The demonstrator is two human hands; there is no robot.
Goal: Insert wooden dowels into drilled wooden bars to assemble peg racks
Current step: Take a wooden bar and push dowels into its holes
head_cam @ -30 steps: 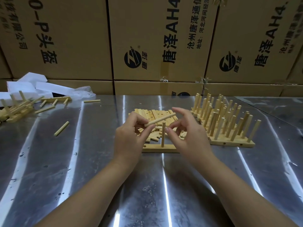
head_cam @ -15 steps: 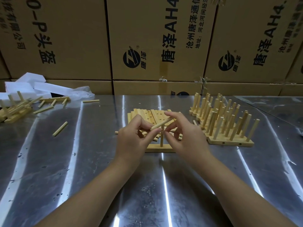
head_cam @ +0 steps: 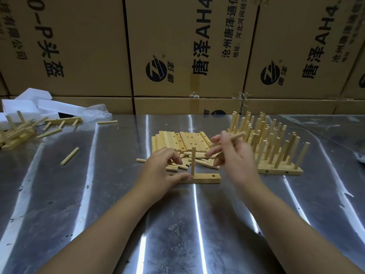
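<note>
Two bare hands work over a reflective metal table (head_cam: pixel 197 224). One drilled bar (head_cam: pixel 205 178) lies flat between them, with one upright dowel (head_cam: pixel 193 162) set near its middle and one open hole showing near its right end. The left hand (head_cam: pixel 161 172) holds the bar's left end, thumb along the near face and fingers curled behind it. The right hand (head_cam: pixel 236 157) is raised just right of the bar and above it, blurred by motion, and pinches one held dowel (head_cam: pixel 238 135) at its fingertips, well clear of the open hole. Just behind the bar lies a heap of loose dowels (head_cam: pixel 199 161), too many to count, and behind that a row of bare bars (head_cam: pixel 181 140) laid side by side. To the right stands a block of finished racks (head_cam: pixel 276 153) bristling with pegs. On the left are two single stray dowels (head_cam: pixel 69 156), a pile of racks (head_cam: pixel 13 134), and about three white foam blocks (head_cam: pixel 29 102). Three large cardboard boxes (head_cam: pixel 177 46) fill the back, printed sideways with a round "Z" logo, "唐泽 AH4", "沧州唐泽通信", "地址:河北河间经济"; the left box reads "头盔".
</note>
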